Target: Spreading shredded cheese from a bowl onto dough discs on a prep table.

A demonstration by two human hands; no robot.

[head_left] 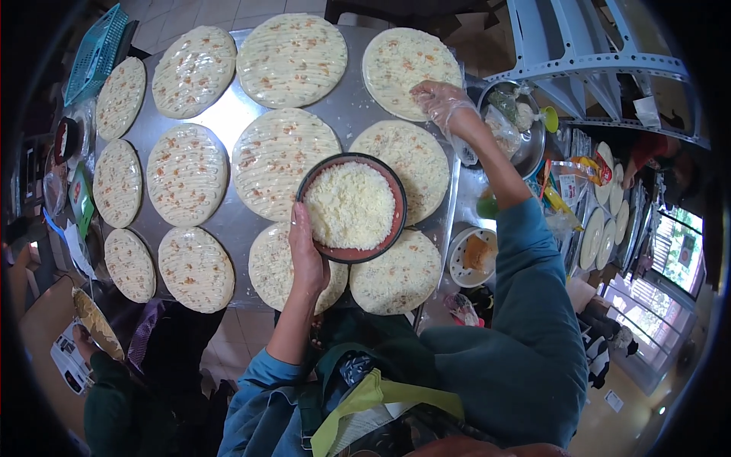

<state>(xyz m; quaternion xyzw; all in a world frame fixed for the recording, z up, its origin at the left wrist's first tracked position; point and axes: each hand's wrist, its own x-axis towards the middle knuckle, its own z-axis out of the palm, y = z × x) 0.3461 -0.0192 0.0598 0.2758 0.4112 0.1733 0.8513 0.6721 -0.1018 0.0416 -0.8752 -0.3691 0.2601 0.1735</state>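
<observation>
My left hand (308, 255) grips the rim of a round brown bowl (308, 185), its thumb over the edge and its other fingers hidden underneath. Grated white cheese (352, 206) fills the bowl, held above the middle of the table. In a clear plastic glove, my right hand (440, 105) reaches over the far right dough round (407, 65). Its fingers are loosely stretched at the surface, where grated cheese lies. Another cheese-strewn round (411, 164) sits just nearer. Rounds farther left, such as this one (292, 57), carry pale piped lines and orange bits.
Several flat rounds stand in rows on the metal table (202, 122). Beyond its right edge are a metal basin (537, 145) with bagged food and a white perforated basket (461, 259). A teal basket (95, 61) is at far left. Another person's sleeve (114, 404) shows at lower left.
</observation>
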